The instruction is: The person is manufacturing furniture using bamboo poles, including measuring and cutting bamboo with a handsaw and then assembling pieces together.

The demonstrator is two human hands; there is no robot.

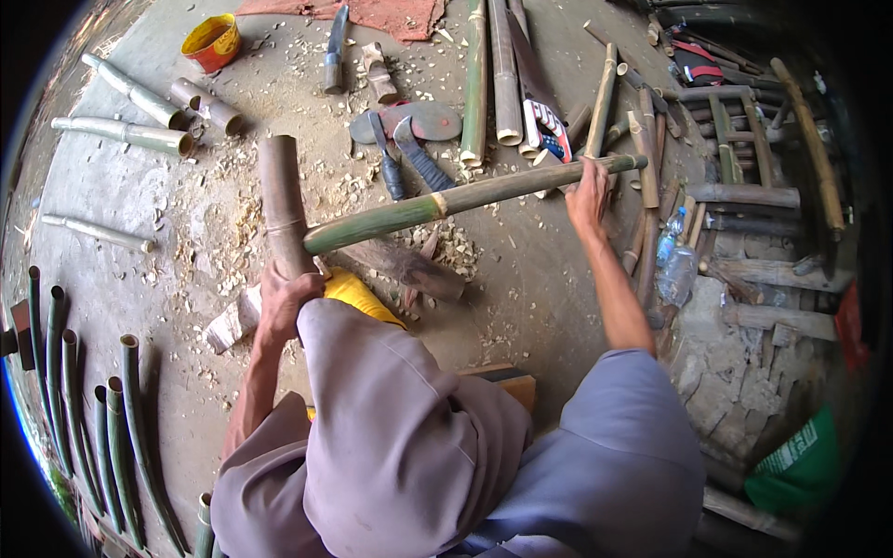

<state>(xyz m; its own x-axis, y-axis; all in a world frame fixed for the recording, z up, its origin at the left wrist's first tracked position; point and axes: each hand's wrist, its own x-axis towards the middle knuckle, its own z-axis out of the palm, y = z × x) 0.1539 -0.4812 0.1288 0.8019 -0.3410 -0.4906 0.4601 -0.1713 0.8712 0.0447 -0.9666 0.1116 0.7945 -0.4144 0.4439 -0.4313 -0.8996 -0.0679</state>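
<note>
My left hand (286,296) is closed round the lower end of a thick brown bamboo piece (283,200). A longer green-brown bamboo pole (502,188) runs crosswise from it to the right, its green left end meeting the side of the thick piece. Whether that end sits in a hole or only touches cannot be seen. Near the pole's far right end, my right hand (587,197) grips it. Below the joint lie a dark wood log (405,267) and a yellow cloth-like thing (358,296), partly hidden by my knee.
Two curved blades (423,158) lie beside a grey sandal (437,121). A handsaw (546,130) leans among bamboo poles (504,74). Cut bamboo (130,135) and a yellow-red tub (212,43) are far left. Several bamboo stems (116,437) stand lower left; plastic bottles (676,274) lie right.
</note>
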